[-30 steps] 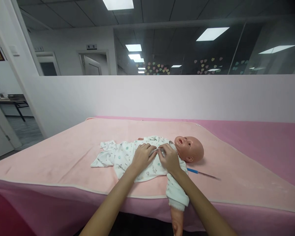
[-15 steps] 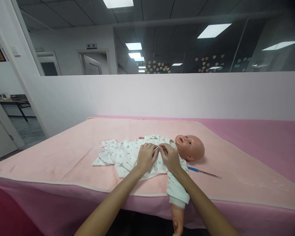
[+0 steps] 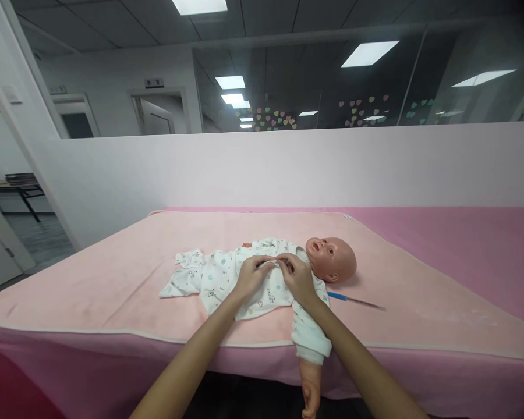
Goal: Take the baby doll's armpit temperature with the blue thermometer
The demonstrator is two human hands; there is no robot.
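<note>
A baby doll [image 3: 337, 259] lies on its back with its head to the right, dressed in a white printed baby outfit [image 3: 222, 273]. My left hand [image 3: 251, 277] is closed over the chest, thumb and fingers pinching the outfit's front. Right beside it, my right hand [image 3: 297, 279] pinches the same spot, the fingertips of both hands nearly touching. What exactly is between them, an edge or a thin tie, is mostly hidden. The doll's near arm [image 3: 310, 381] hangs past the table edge, its sleeve under my right forearm.
A thin rod with a blue handle [image 3: 337, 296] lies below the doll's head. A peach blanket [image 3: 105, 273] covers the table over a pink cloth [image 3: 475, 238]. Behind stands a white low wall [image 3: 288, 169] with glass above.
My left fingers have straightened and shifted slightly, and both hands stay together at the chest. The white strand seen between them is now less visible. The view has turned slightly right.
</note>
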